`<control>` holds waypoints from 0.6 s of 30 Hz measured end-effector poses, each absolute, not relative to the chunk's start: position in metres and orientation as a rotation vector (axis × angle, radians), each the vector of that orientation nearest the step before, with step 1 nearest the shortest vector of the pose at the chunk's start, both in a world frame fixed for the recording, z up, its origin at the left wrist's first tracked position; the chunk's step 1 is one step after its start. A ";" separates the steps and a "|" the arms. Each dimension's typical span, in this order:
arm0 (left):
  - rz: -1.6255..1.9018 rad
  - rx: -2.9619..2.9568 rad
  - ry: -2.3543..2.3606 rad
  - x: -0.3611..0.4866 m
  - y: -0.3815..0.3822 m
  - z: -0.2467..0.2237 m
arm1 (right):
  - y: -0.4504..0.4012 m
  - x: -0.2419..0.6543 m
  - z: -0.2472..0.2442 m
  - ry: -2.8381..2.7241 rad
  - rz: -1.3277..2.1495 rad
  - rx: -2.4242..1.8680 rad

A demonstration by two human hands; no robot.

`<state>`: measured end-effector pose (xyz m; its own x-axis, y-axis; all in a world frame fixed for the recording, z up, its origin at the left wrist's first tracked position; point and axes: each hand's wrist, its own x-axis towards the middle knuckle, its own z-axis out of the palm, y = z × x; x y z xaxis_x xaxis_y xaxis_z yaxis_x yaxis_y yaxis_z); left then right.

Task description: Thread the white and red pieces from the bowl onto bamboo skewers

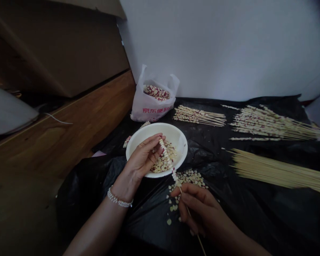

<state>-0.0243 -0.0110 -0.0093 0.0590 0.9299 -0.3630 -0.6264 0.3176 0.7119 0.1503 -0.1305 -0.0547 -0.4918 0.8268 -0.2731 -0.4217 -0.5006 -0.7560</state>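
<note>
A thin bamboo skewer (189,212), strung with cream and dark red corn kernels (168,157), slants up from my right hand toward my left. My right hand (197,204) grips its bare shaft just below the lowest kernels. The fingers of my left hand (146,151) are closed at the skewer's upper tip, over a white bowl (183,142); whether a loose kernel is pinched there is too small to tell. Loose kernels (160,164) lie in the bowl. More kernels (190,177) are scattered on the black plastic sheet near my right hand.
Behind the bowl stands a white plastic bag (149,106) holding speckled corn cobs (157,92). Strung skewers lie in a small bundle (197,115) and a larger pile (266,122). Bare skewers (277,170) are at the right. A wooden board (96,121) borders the black sheet (245,209).
</note>
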 end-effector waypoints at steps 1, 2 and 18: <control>1.228 0.419 0.889 -0.024 -0.011 -0.008 | -0.130 0.151 -0.054 -0.812 2.036 -0.822; 1.226 0.417 0.868 -0.023 -0.011 -0.006 | -0.130 0.151 -0.054 -0.829 2.024 -0.827; 1.172 0.278 0.784 -0.021 -0.009 0.001 | -0.128 0.149 -0.056 -0.881 2.003 -0.875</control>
<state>-0.0214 -0.0087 0.0012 0.1661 0.8996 -0.4039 -0.7166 0.3914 0.5773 0.1490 -0.1284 -0.0558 -0.4722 0.8376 -0.2746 -0.3636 -0.4689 -0.8049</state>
